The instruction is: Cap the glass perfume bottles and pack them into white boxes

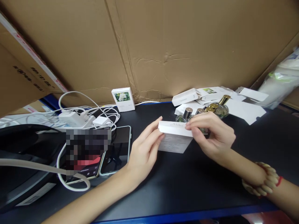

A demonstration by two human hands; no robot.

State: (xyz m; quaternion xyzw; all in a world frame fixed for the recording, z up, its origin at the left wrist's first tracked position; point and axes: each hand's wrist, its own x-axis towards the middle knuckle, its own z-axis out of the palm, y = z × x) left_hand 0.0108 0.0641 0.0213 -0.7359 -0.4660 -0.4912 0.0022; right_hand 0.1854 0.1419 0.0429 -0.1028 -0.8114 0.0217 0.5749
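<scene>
A small white carton point(175, 141) with fine printing stands between my hands over the black tabletop. My left hand point(146, 147) grips its left side, thumb on the near face and fingers behind. At the top right corner, my right hand point(213, 135) pinches the carton's edge between thumb and fingers. Just behind the right hand are several glass bottles with metallic caps, among them one with a tall gold cap point(224, 100) and one with a dark silver cap point(187, 113). My right hand partly hides them.
A white box with a flower picture point(123, 100) stands at the back. Flattened white cartons point(245, 109) lie behind the bottles. At left are tangled white cables point(112, 113), a power strip point(72, 119), and two phones, one with a dark screen point(118, 152). Cardboard walls point(177, 46) enclose the desk.
</scene>
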